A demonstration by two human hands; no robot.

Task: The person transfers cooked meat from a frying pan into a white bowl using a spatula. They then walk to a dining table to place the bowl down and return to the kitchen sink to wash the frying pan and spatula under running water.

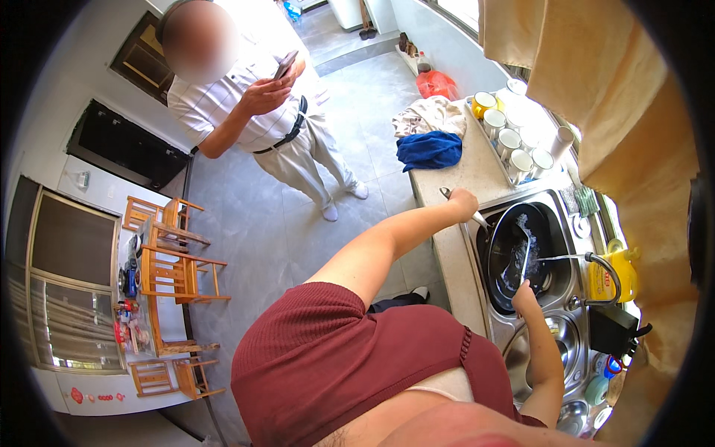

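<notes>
My left hand (463,205) is closed around the metal handle (479,218) of a black wok (494,262). The wok sits tilted in one basin of a stainless-steel double sink (565,223). In my right hand (524,299) is a long-handled metal cooking utensil (526,254), its far end inside the wok; suds and glare blur its head. A thin stream of water (561,257) runs from the curved faucet (617,279) into the wok.
A tray (491,148) of enamel mugs (509,138) stands on the counter (455,246), near a blue cloth (429,151). Beside the faucet is a yellow jug (628,274). Another person (246,106) stands holding a phone (286,64). Wooden chairs (184,274) line the opposite wall.
</notes>
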